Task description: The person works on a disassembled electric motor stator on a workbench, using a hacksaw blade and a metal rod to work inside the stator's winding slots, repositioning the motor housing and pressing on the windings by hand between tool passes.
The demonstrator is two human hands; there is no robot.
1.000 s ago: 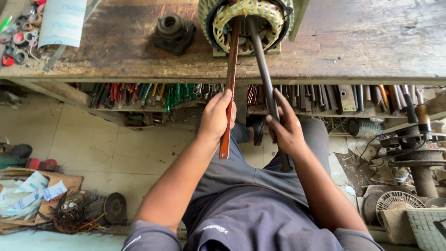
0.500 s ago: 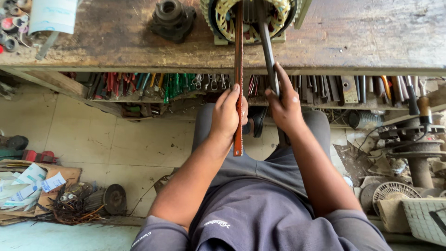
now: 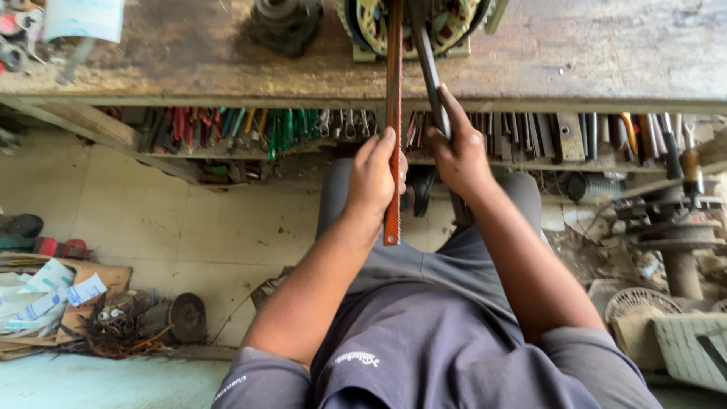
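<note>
The left hand (image 3: 375, 178) is clamped on a flat orange-brown bar (image 3: 393, 113); the right hand (image 3: 458, 155) is wrapped around a dark round bar (image 3: 425, 60). Both bars run lengthwise away from the grips — up into the motor stator (image 3: 375, 23) on the wooden bench (image 3: 606, 53) — nearly parallel, converging ahead.

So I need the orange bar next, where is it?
In the head view, the orange bar stands upright at centre, gripped by the left hand, its top reaching into the motor stator on the workbench.
</note>
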